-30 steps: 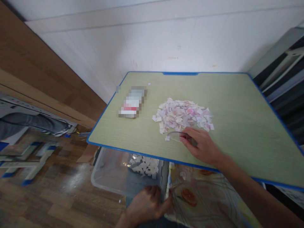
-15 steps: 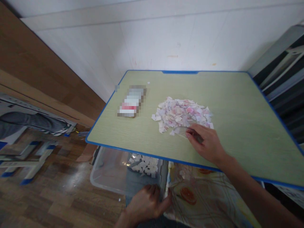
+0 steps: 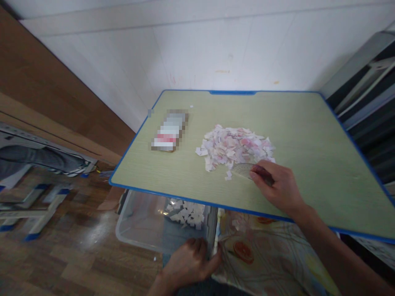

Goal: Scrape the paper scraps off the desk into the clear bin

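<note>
Close to the front edge of the pale green table, my right hand pinches a clear, curved plastic piece with fine markings, which looks like a protractor. Its curved edge lies flat on the table at the near side of a heap of torn paper scraps, white and pinkish. A few small scraps lie just off the heap beside the protractor. Below the table, my left hand is closed, its fingers curled at the rim beside a fruit-patterned cloth; what it grips is hidden.
A blurred-out phone-like object lies on the table's left part. Under the front edge stand a clear plastic bin and a bag of white paper pieces. A white wall backs the table; a folding stand is at left.
My right hand has drawn the protractor a little to the right, toward the table's front. A few scraps now lie apart from the heap. My left hand has hardly moved.
</note>
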`<state>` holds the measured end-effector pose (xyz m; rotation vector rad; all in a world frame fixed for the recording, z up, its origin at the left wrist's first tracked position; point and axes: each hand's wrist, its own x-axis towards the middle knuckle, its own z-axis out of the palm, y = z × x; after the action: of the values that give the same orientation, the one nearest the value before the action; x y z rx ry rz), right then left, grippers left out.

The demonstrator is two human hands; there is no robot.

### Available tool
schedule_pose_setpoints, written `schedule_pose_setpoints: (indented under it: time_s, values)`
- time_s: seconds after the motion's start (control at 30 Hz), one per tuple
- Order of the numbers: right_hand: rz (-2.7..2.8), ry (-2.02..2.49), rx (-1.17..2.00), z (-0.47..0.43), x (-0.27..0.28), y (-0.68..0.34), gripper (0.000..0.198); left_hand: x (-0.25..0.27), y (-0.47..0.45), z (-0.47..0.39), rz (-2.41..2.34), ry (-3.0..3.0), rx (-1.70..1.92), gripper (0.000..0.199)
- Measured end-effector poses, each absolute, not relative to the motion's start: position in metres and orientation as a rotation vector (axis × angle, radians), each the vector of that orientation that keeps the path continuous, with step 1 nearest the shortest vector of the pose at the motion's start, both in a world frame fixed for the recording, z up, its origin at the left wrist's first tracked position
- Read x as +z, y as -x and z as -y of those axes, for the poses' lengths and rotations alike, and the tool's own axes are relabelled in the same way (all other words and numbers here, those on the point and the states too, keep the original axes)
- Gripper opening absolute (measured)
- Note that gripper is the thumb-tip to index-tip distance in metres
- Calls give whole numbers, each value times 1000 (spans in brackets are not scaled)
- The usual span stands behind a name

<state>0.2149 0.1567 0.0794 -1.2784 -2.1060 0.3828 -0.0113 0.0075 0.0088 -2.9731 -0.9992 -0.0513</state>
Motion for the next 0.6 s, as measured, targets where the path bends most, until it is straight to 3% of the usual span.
schedule_pose_setpoints:
  time_s: [0.6]
  values:
    - [2259, 1227, 310, -144, 79, -224, 13, 10, 12, -7, 1019, 2966, -41, 40]
